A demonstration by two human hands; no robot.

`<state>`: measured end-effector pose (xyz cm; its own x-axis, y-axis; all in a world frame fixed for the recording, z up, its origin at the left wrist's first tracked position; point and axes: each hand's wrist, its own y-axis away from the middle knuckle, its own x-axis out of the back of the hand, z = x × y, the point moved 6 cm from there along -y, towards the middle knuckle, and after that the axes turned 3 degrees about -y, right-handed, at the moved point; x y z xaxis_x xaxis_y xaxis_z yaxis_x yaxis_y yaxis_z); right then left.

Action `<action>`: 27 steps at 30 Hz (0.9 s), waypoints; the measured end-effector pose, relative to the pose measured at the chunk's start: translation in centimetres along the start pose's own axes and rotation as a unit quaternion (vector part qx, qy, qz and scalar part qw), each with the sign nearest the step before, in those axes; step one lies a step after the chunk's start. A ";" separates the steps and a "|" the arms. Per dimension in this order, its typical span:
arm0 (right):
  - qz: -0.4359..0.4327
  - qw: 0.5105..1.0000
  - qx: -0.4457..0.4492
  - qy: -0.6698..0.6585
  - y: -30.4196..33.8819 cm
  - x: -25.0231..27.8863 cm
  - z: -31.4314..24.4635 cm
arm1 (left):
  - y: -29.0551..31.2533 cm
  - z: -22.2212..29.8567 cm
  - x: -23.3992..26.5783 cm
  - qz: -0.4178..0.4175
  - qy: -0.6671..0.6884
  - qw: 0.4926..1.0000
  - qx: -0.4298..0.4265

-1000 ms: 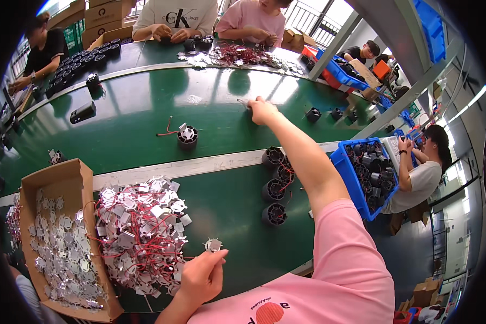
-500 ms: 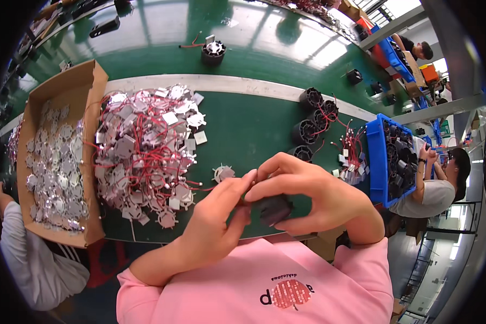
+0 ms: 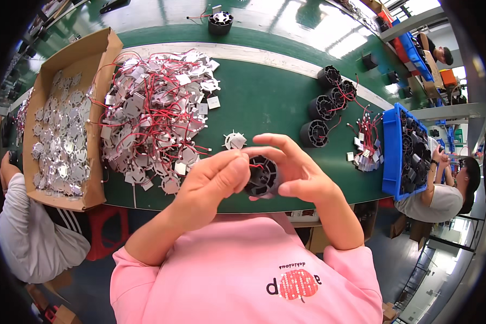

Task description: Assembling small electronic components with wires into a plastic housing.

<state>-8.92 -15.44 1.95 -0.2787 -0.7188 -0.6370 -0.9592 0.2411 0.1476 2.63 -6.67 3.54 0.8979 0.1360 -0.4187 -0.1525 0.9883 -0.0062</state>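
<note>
A black round plastic housing [image 3: 264,186] is between my hands, its ribbed open end facing up. My right hand [image 3: 308,175] curves round its right side, thumb and forefinger apart and the lower fingers mostly hidden. At its left rim my left hand [image 3: 216,175] is closed in a pinch. A thin red wire [image 3: 260,167] shows inside the housing beside those fingertips; the pinched end is hidden. Just beyond my hands lies a silvery-white notched disc [image 3: 234,140] on the green table. A large heap of such discs with red wires [image 3: 151,116] is to the left.
A cardboard box [image 3: 110,70] of silvery discs stands far left. Several black housings [image 3: 314,133] stand to the right, near a small pile of wired white pieces [image 3: 367,146] and a blue crate [image 3: 390,156]. Another housing [image 3: 220,24] stands farther back. People sit at both sides.
The view has shifted, so the table appears higher. The housing has turned its open end into view, and my right forefinger has lifted away from my left fingertips.
</note>
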 end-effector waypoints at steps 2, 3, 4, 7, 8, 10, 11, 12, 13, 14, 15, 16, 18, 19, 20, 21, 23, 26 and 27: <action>0.033 0.999 -0.024 0.004 -0.1 -0.1 0.7 | 0.0 0.0 0.0 0.004 0.024 1.000 0.019; 0.068 0.997 -0.047 0.010 0.0 0.1 1.1 | 0.1 -0.1 -0.1 0.007 0.049 0.998 0.036; 0.102 0.992 -0.070 0.016 0.2 0.3 1.6 | 0.1 -0.2 -0.2 0.009 0.074 0.996 0.054; 0.121 0.986 -0.116 -0.013 0.3 0.7 2.2 | 0.1 -0.5 0.3 0.005 0.130 0.988 0.081; 0.105 0.984 -0.137 -0.046 0.3 0.7 2.3 | 0.0 -0.5 0.6 -0.003 0.162 0.983 0.088; 0.075 0.975 -0.177 -0.111 0.4 0.6 2.7 | -0.1 -0.7 0.9 -0.021 0.225 0.969 0.103; 0.075 0.974 -0.179 -0.114 0.4 0.4 3.0 | 0.0 -0.7 0.9 -0.017 0.225 0.969 0.105; 0.083 0.990 -0.113 0.015 0.2 0.4 2.5 | 0.0 -0.6 0.7 -0.022 0.217 0.971 0.100; 0.090 0.985 -0.045 0.143 0.1 0.1 1.9 | 0.0 -0.5 0.5 -0.026 0.208 0.973 0.096; 0.093 0.959 0.023 0.268 0.1 -0.5 1.2 | 0.0 -0.5 0.2 -0.030 0.200 0.975 0.092; 0.094 0.913 0.092 0.386 0.2 -1.3 0.5 | -0.2 -0.4 0.1 -0.033 0.191 0.977 0.089; 0.113 0.879 0.079 0.456 0.2 -1.7 0.4 | 0.0 -0.3 0.2 -0.032 0.189 0.976 0.100; 0.113 0.847 0.064 0.515 0.3 -2.5 0.1 | 0.1 -0.3 0.6 -0.011 0.186 0.976 0.112; 0.119 0.803 0.101 0.575 0.3 -2.8 -0.3 | 0.1 -0.4 0.3 -0.044 0.178 0.978 0.098; 0.125 0.755 0.142 0.628 0.3 -3.0 -0.7 | 0.2 -0.4 -0.1 -0.075 0.169 0.979 0.084; 0.125 0.764 0.141 0.617 0.3 -2.8 -0.6 | -0.1 -0.5 -0.2 -0.076 0.167 0.977 0.112; 0.150 0.841 0.068 0.516 1.2 -1.8 0.0 | 0.0 -0.7 0.7 -0.044 0.165 0.976 0.135; 0.100 0.857 0.151 0.483 2.0 -1.1 -3.0 | 0.2 -0.9 2.4 0.014 0.138 0.985 0.101; 0.099 0.842 0.175 0.500 2.0 -0.9 -3.8 | 0.5 -0.9 2.7 0.041 -0.010 0.998 0.049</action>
<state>-10.76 -16.83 5.67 -0.5000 -0.7896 0.3557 -0.8653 0.4721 -0.1683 4.65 -5.90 1.60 0.8920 0.2166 -0.3967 -0.1852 0.9758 0.1162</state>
